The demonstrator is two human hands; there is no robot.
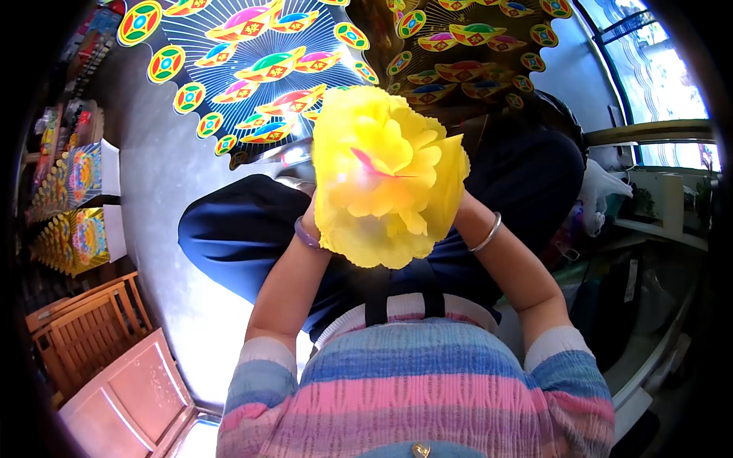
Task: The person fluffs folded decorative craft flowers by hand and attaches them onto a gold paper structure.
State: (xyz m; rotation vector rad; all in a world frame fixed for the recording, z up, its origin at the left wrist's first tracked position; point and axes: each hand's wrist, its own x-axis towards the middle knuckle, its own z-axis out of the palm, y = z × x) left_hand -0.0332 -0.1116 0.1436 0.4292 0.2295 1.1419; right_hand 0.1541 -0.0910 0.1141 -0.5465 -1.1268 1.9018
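While the yellow flower (397, 169) is looking light, fragile, its underside is suiting grasping | left hand (464, 204), right hand (310, 217) reaching behind; openness, hold unclear

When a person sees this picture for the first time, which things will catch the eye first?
Probably the big yellow flower, bright in the centre, with pinkish red inside. Next, the shiny panel with colourful boat-like prints, above and left of it, then the striped top at the bottom.

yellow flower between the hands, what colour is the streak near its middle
The streak is pinkish red, against yellow petals; seen in the head view.
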